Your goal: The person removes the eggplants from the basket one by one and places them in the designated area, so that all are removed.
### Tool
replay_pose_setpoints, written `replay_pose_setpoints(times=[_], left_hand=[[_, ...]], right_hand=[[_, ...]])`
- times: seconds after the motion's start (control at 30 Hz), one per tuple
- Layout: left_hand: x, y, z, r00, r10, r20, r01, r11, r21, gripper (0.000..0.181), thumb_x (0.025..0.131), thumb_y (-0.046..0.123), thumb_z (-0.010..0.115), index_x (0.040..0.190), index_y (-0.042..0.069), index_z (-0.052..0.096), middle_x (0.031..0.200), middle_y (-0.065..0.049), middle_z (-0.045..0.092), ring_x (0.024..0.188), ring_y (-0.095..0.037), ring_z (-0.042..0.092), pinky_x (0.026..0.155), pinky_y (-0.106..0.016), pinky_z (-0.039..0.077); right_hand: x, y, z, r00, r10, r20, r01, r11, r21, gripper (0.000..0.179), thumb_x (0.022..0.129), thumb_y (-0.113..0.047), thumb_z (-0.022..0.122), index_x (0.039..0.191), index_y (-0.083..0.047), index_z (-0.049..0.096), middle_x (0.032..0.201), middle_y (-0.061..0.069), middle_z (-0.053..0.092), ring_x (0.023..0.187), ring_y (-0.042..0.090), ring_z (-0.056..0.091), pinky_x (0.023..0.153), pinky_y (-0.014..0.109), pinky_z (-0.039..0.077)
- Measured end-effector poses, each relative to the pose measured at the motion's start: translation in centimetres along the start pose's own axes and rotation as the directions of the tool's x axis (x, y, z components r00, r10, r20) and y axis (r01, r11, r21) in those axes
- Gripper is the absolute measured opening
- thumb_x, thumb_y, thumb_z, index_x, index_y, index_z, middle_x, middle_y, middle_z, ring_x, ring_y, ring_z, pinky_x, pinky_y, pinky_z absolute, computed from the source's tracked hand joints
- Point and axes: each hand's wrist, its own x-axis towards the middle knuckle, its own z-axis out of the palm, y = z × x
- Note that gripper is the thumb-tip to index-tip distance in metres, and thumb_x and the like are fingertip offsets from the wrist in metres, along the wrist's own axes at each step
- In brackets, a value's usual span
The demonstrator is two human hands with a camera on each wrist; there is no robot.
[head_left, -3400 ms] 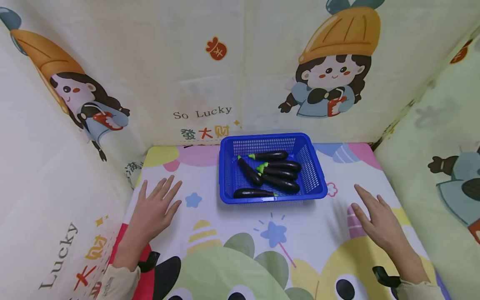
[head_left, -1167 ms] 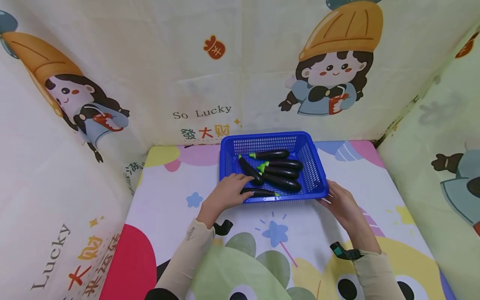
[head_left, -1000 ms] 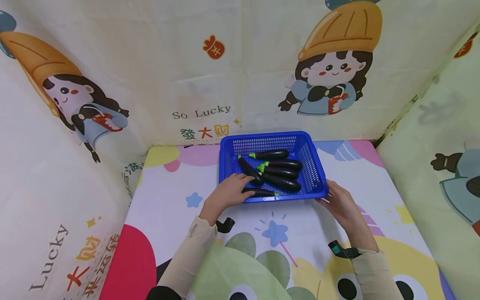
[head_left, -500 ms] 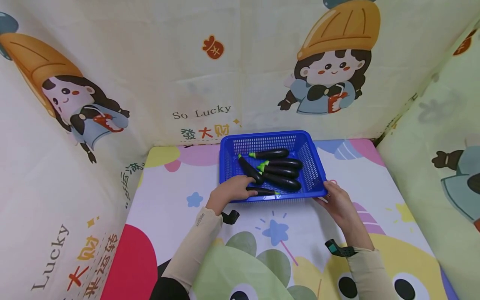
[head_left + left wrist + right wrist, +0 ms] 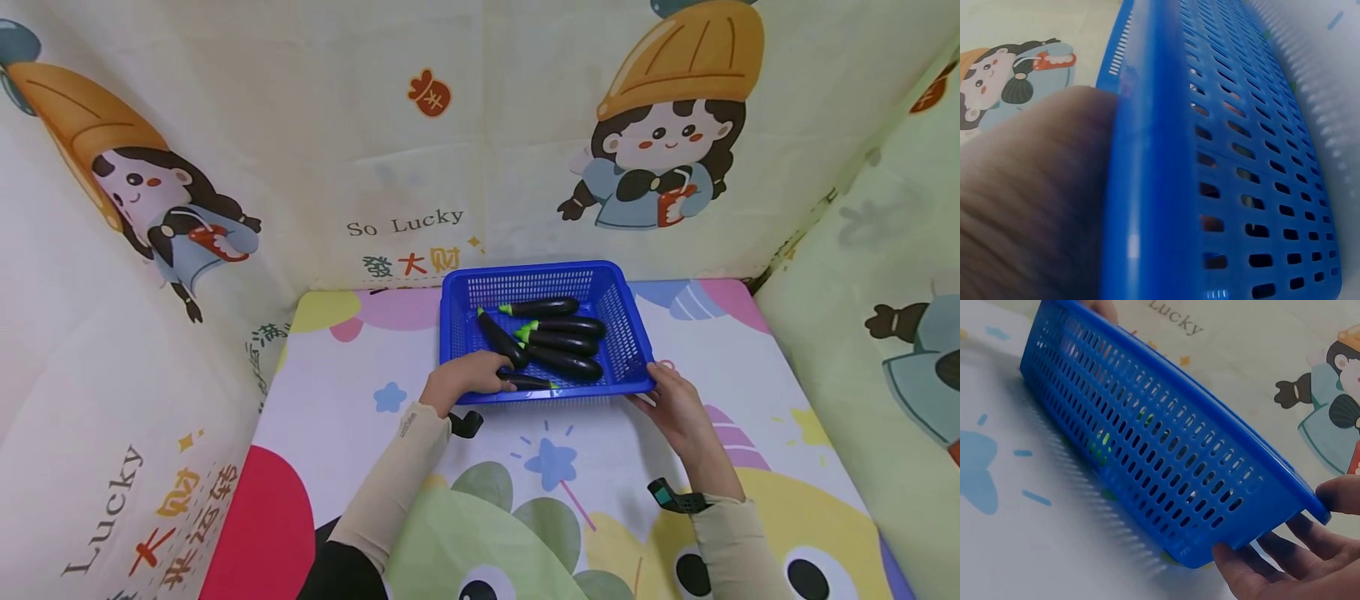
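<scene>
A blue plastic basket (image 5: pixel 641 350) with slotted walls stands on the table and holds several dark eggplants (image 5: pixel 558 344) with green stems. My left hand (image 5: pixel 468 375) reaches over its front left rim, fingers and thumb bent around the left end of the front eggplant (image 5: pixel 528 382). That end is hidden under the hand. In the left wrist view only a blurred part of the hand (image 5: pixel 1035 181) shows beside the rim. At the front right corner my right hand (image 5: pixel 682 412) holds the basket, thumb (image 5: pixel 1342 494) on the rim and fingers below.
A printed cloth covers the table (image 5: pixel 352 467), and similar printed cloth walls (image 5: pixel 300 150) rise behind and on both sides. The basket sits near the back wall. Straps with small devices (image 5: pixel 678 500) are on both wrists.
From open above the table, both hands have come to the basket. Lately the left hand has slid slightly right and its fingers have closed in on the front eggplant; the basket has hardly moved.
</scene>
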Motion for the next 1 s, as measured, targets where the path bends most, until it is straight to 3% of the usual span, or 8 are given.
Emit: replay_pose_setpoints(times=[0.27, 0.73, 1.0], left_hand=[[0.26, 0.36, -0.12, 0.999, 0.035, -0.004, -0.035, 0.999, 0.027, 0.045, 0.101, 0.033, 0.069, 0.142, 0.014, 0.064, 0.130, -0.007, 0.068, 0.112, -0.024, 0.058, 0.114, -0.046, 0.049], [0.62, -0.08, 0.22, 0.997, 0.072, -0.015, -0.071, 0.995, 0.070, 0.041, 0.101, 0.026, 0.069, 0.140, 0.015, 0.065, 0.129, -0.006, 0.069, 0.111, -0.022, 0.060, 0.113, -0.043, 0.050], [-0.01, 0.48, -0.14, 0.997, 0.075, -0.037, -0.071, 0.993, 0.092, 0.041, 0.101, 0.027, 0.071, 0.140, 0.015, 0.065, 0.128, -0.006, 0.070, 0.107, -0.021, 0.060, 0.108, -0.042, 0.053]], right_hand=[[0.07, 0.10, 0.02, 1.000, 0.009, -0.010, -0.009, 1.000, -0.005, 0.012, 0.111, -0.029, 0.050, 0.112, -0.019, 0.057, 0.124, -0.009, 0.066, 0.119, 0.011, 0.059, 0.093, 0.026, 0.060], [0.06, -0.11, 0.07, 1.000, 0.021, -0.011, -0.021, 1.000, -0.012, 0.013, 0.111, -0.030, 0.051, 0.114, -0.018, 0.056, 0.129, -0.007, 0.061, 0.123, 0.013, 0.055, 0.093, 0.026, 0.060], [-0.02, -0.17, -0.01, 0.999, 0.026, -0.019, -0.026, 1.000, -0.012, 0.015, 0.110, -0.029, 0.053, 0.117, -0.017, 0.055, 0.129, -0.006, 0.061, 0.121, 0.013, 0.058, 0.095, 0.028, 0.060]])
